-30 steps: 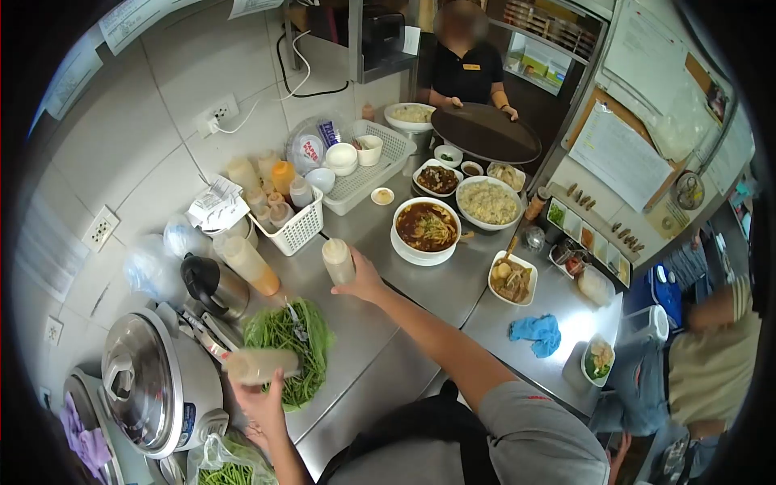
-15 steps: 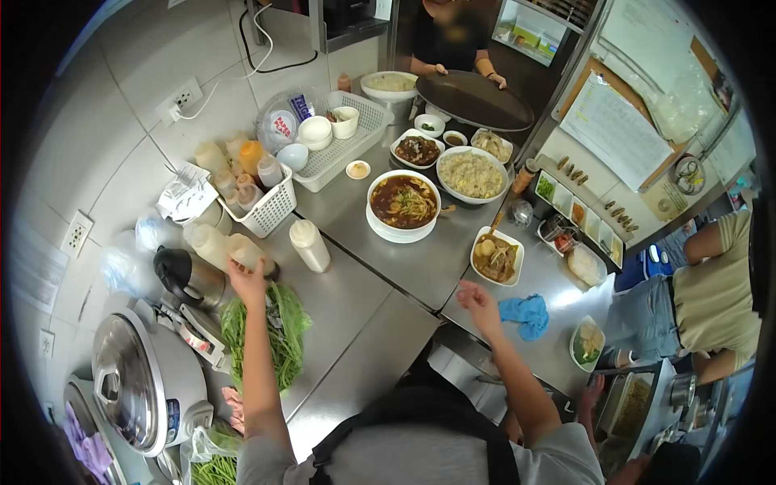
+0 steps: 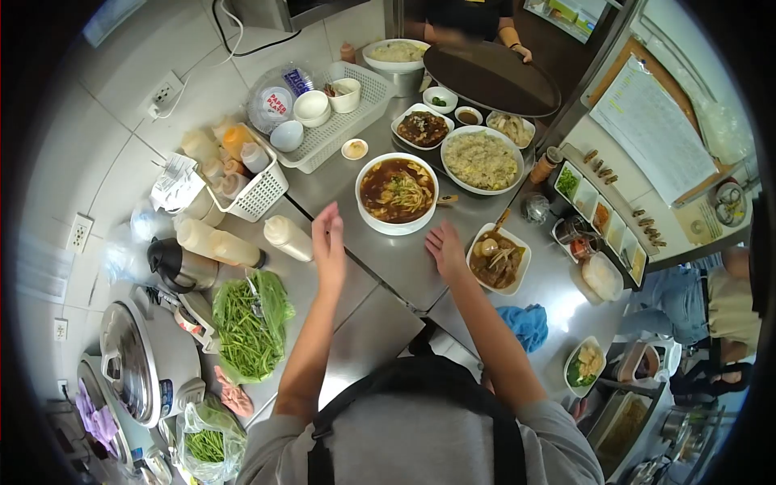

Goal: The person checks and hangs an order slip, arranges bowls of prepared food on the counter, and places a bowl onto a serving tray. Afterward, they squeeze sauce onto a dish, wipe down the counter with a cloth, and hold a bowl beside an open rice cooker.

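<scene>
A white tiled wall [image 3: 109,149] rises behind a shiny metal table [image 3: 356,303]. Across it, a person [image 3: 467,18] in black holds a big dark tray [image 3: 493,77]. A fat rice cooker [image 3: 145,360] stands at the left. A long white basket [image 3: 356,129] holds cups, and a plastic bag [image 3: 279,303] holds green stalks. Near a bowl of rice [image 3: 485,191], a white bowl of brown soup [image 3: 394,229] sits between two hands. The left hand [image 3: 327,238] and right hand [image 3: 447,249] have loose fingers and hold nothing. A square bowl [image 3: 524,265] of brown food is just beside the right one, and a squeeze bottle [image 3: 288,238] is just beside the left.
</scene>
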A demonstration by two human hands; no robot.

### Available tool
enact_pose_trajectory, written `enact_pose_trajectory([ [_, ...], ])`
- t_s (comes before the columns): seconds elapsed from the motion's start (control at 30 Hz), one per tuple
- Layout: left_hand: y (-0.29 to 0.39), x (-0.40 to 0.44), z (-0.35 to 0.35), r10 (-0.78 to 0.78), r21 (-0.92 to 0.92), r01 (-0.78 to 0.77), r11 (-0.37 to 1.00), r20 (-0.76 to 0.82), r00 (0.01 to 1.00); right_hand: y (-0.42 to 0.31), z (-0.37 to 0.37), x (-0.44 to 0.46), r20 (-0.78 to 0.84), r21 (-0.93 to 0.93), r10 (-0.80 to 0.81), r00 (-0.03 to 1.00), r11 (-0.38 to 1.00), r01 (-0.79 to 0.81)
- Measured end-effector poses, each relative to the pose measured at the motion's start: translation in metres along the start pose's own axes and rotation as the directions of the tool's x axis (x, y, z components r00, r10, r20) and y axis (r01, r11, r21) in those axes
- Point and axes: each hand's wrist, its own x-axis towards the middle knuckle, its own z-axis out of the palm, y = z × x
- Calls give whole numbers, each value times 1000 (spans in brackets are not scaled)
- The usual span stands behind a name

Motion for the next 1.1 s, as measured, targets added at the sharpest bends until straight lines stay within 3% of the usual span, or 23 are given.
enact_pose_trajectory([
  [0.07, -22, 34, 15, -287, 3, 287, 958, -16, 958, -12, 6, 21, -57, 93, 56, 997, 994, -51],
  [0.17, -52, 85, 34, -545, 110, 541, 834, 7, 839, -23, 16, 38, -22, -36, 46, 999, 998, -47],
  [0.27, -98, 123, 41, -623, -16, 646, 763, 248, 742, -37, 26, 44, 11, -4, 118, 993, 993, -118],
  [0.37, -101, 134, 50, -580, -86, 668, 739, 422, 697, -35, 27, 51, 93, -77, 126, 988, 990, -119],
  [0.47, -75, 133, 56, -699, -54, 762, 646, 359, 618, -32, 33, 46, 140, -16, 66, 988, 998, -64],
  [0.8, -67, 112, 48, -603, -128, 691, 711, 394, 694, -48, 32, 10, 99, -132, -11, 995, 991, 24],
  [0.9, -24, 105, 48, -645, -46, 689, 723, 312, 698, -73, 39, -15, 94, -179, -3, 996, 984, 20],
  [1.0, 7, 103, 47, -625, -79, 678, 731, 322, 711, -103, 42, -36, 144, -220, -16, 989, 974, 48],
  [1.1, 49, 109, 53, -652, 63, 661, 748, 260, 712, -145, 53, -62, 162, -247, -18, 987, 967, 58],
])
